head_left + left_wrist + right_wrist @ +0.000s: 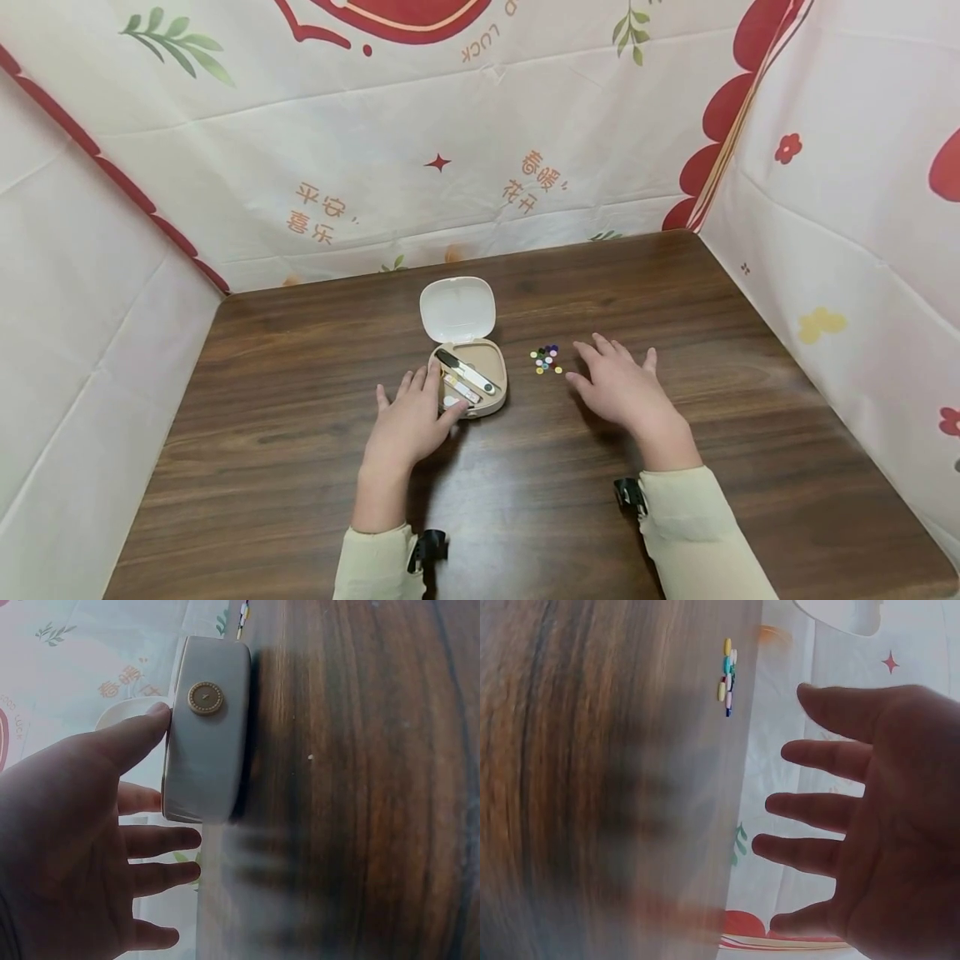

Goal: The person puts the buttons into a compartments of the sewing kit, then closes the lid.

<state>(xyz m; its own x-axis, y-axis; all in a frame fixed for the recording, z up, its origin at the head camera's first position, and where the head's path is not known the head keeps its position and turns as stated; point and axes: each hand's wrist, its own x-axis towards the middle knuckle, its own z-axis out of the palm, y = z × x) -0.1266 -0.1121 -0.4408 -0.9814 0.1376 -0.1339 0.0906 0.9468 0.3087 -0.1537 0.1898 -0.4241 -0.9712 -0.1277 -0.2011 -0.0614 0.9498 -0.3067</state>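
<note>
A small cream box (491,403) stands on the table with its white lid (458,309) raised at the back. Inside lie a slim black-and-white tool (468,372) and a pale narrow strip (461,388). My left hand (408,421) is at the box's left front corner, thumb at the front rim, index finger along the left side, other fingers spread. A round gold clasp (205,698) shows on the box front. Several small coloured buttons (547,359) lie in a loose cluster right of the box. Just right of them my right hand (622,387) hovers with fingers spread, holding nothing.
The brown wood table (300,467) extends around the box on all sides. White printed cloth (420,183) hangs behind it and along both sides. Each wrist wears a black camera mount, one at the left sleeve (375,562).
</note>
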